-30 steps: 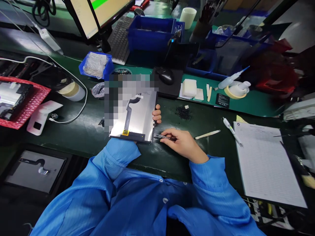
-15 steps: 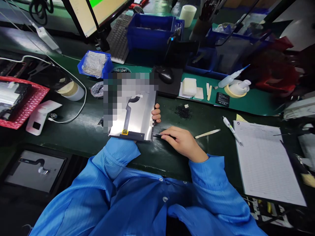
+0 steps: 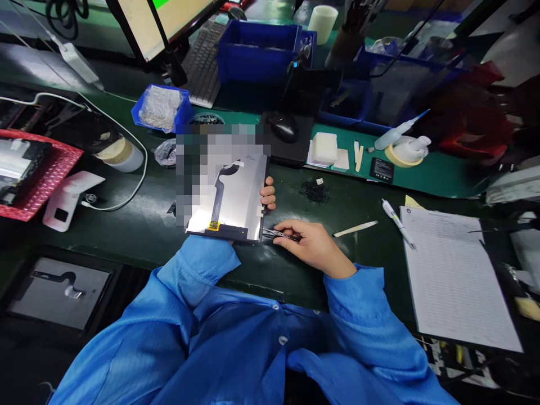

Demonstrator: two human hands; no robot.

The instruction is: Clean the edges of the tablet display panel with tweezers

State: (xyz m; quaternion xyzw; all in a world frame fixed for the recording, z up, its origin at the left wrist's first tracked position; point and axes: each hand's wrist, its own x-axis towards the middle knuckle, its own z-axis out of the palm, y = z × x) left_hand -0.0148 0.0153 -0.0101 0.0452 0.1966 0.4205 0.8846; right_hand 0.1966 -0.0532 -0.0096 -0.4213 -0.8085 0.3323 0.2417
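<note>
From underneath, my left hand (image 3: 268,194) holds a tablet display panel (image 3: 240,197), its fingers wrapped round the right edge. The panel's silvery back faces me, with a dark ribbon cable (image 3: 218,202) running down to an orange patch near the bottom edge. Part of the panel's upper left is blurred out by a mosaic. My right hand (image 3: 306,242) pinches metal tweezers (image 3: 287,234), whose tips are at the panel's lower right corner. Whether the tips grip anything is too small to tell. A pale flat stick (image 3: 355,228) lies right of my right hand.
A pile of black scraps (image 3: 314,191) lies beyond my hands. To the right are a pen (image 3: 399,224) and a paper form (image 3: 455,281). Blue bins (image 3: 258,53) stand at the back. Another panel (image 3: 61,292) lies at lower left, below a white cable (image 3: 126,197).
My right hand has turned slightly and its fingers have shifted, so more of the tweezers shows. The panel and my left hand stay nearly in place.
</note>
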